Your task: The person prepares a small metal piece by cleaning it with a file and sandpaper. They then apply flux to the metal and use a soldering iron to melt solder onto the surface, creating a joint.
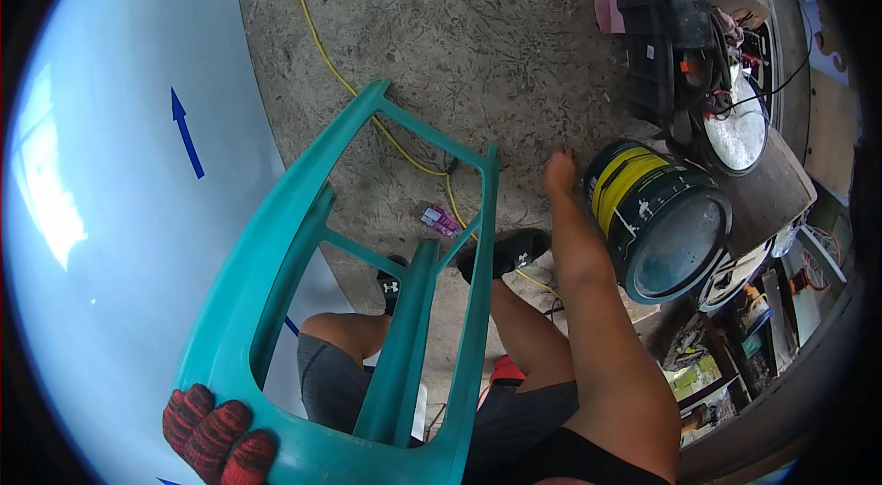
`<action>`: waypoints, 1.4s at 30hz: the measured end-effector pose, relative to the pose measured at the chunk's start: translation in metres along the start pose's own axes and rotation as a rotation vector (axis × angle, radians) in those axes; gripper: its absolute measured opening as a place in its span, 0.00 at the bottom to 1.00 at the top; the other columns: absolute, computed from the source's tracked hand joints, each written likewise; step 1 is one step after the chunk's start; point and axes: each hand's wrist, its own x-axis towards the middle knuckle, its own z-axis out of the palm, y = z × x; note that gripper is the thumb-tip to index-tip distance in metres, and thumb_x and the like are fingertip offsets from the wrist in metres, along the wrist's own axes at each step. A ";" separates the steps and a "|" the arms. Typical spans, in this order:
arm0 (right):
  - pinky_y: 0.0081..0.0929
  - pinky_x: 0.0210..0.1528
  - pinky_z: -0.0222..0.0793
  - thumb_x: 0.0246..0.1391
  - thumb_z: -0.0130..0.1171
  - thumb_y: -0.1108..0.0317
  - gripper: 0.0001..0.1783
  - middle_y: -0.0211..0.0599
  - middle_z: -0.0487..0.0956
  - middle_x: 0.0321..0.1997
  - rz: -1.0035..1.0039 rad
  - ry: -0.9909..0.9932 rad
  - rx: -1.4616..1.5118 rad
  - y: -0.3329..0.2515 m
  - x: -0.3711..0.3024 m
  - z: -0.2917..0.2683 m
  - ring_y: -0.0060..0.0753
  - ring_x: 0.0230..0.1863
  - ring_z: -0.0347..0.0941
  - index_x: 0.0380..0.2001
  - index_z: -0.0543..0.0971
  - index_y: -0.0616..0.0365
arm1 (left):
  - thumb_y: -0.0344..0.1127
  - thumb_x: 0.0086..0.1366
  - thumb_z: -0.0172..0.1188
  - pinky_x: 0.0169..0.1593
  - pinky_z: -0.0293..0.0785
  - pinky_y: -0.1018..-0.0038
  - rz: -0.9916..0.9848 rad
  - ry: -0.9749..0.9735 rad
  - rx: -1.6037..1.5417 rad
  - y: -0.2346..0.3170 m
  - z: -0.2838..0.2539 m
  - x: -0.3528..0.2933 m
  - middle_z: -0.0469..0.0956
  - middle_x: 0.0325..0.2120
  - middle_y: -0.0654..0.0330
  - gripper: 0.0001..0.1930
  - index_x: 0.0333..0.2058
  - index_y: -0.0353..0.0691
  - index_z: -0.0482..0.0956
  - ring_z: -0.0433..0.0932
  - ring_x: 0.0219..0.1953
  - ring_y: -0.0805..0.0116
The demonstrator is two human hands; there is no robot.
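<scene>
So going off the dark green bucket (661, 186) with the yellow band as the marker: the teal plastic frame (234, 297) is off to the left of it, and there's a gap of floor (542, 53) between the two at the frame's far end. The frame's long axis runs away from the person, near end well left of the bucket and lower than it, far end leaning a bit back toward the bucket's side. The left hand (219, 434), in a red and black knit glove (197, 421), is clamped over the frame's near left corner, fingers curled on the edge, thumb hidden. The right hand (559, 174) is bare and sits just left of the bucket, looks apart from it, fingers bunched close, can't tell if they're pinching anything. From that right hand the frame is to the left and back toward the body, so the left hand is the nearer one, already on it, while the right is out past the frame's right rail on the bucket side
</scene>
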 end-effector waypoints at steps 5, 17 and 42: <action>0.51 0.58 0.74 0.55 0.64 0.75 0.15 0.51 0.80 0.54 -0.171 0.164 -0.141 0.007 -0.002 -0.003 0.59 0.57 0.75 0.47 0.84 0.60 | 0.51 0.73 0.56 0.66 0.65 0.46 -0.021 -0.008 0.023 0.003 -0.001 -0.007 0.81 0.54 0.47 0.23 0.55 0.38 0.77 0.77 0.59 0.47; 0.46 0.42 0.73 0.49 0.75 0.58 0.18 0.44 0.82 0.35 0.131 0.375 0.724 -0.061 -0.163 -0.212 0.51 0.40 0.79 0.33 0.80 0.59 | 0.46 0.68 0.53 0.63 0.69 0.53 0.114 0.115 -0.121 -0.004 0.017 0.009 0.81 0.51 0.50 0.23 0.54 0.37 0.79 0.78 0.55 0.48; 0.32 0.37 0.72 0.51 0.74 0.71 0.14 0.39 0.78 0.31 -0.100 0.308 1.143 -0.048 -0.635 -0.464 0.38 0.33 0.76 0.31 0.76 0.60 | 0.54 0.73 0.51 0.65 0.63 0.52 0.033 0.146 0.052 0.007 0.014 -0.002 0.76 0.56 0.56 0.22 0.58 0.50 0.76 0.72 0.60 0.50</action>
